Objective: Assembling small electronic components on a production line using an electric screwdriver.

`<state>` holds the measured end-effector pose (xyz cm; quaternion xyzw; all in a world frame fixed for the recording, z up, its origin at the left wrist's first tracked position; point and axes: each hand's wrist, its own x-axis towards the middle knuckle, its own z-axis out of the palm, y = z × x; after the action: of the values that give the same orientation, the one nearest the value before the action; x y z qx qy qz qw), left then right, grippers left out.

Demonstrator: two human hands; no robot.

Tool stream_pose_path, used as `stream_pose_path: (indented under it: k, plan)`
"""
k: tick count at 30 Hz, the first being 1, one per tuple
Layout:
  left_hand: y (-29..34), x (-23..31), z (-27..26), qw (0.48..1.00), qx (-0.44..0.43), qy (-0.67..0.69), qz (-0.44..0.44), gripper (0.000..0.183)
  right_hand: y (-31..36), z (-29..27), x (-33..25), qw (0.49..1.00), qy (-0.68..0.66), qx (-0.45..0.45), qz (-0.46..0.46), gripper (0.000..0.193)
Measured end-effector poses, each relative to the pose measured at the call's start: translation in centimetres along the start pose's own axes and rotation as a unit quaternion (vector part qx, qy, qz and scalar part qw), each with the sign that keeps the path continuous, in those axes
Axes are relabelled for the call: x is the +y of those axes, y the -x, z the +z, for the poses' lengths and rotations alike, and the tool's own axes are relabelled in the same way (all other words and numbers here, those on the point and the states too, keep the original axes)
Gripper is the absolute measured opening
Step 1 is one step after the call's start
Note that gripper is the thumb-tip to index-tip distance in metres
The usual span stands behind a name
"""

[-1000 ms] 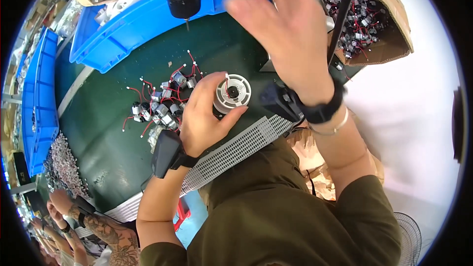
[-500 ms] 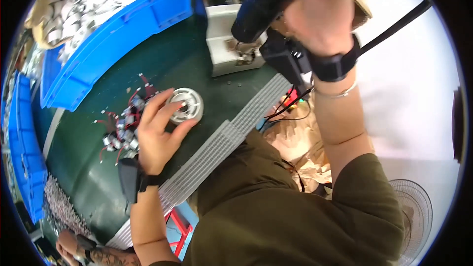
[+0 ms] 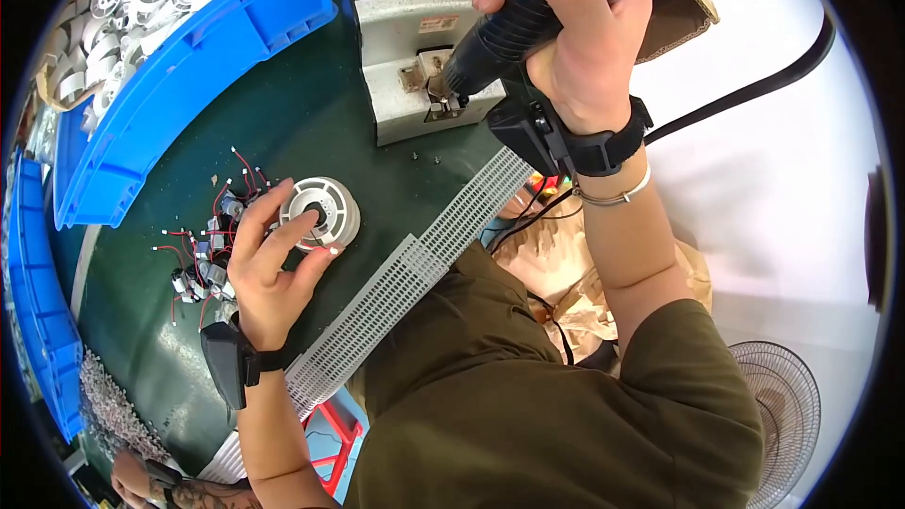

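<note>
My left hand (image 3: 269, 264) rests on a round white plastic part (image 3: 322, 213) lying flat on the dark green table (image 3: 311, 123), fingertips on its top and rim. Beside it lies a pile of small motors with red and black wires (image 3: 203, 245). My right hand (image 3: 575, 33) is raised and grips the black handle of a corded power tool (image 3: 514, 24), its tip pointing down toward a grey metal bench machine (image 3: 415, 52). Both wrists wear black bands.
A blue bin (image 3: 198, 57) with several white round parts stands at the upper left, more blue bins (image 3: 38, 320) along the left edge. A perforated grey strip (image 3: 415, 269) lines the table's near edge. A fan (image 3: 787, 405) stands at the lower right. Another person's hand (image 3: 141, 481) shows at the bottom left.
My right hand has taken the black tool and brought it down toward the grey machine. My left hand has set the white part flat on the table.
</note>
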<state>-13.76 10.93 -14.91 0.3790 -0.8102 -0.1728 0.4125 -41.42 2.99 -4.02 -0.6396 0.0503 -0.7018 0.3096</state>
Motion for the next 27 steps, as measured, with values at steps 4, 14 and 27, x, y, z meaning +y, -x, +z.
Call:
stream_pose_path:
  k: [4,14,27]
  plan:
    - [0.4,-0.5,0.0,1.000,0.012,0.003,0.004,0.042,0.4,1.8,-1.3,0.961,0.118,0.163,0.191,0.023]
    - [0.3,-0.3,-0.2,1.000,0.016,-0.008,0.004,0.042,0.4,2.8,-1.5,0.989,0.029,0.082,0.124,0.023]
    - [-0.2,0.3,0.1,0.999,0.030,-0.023,0.018,0.034,-0.3,10.2,-1.1,0.876,-0.389,0.029,0.284,0.031]
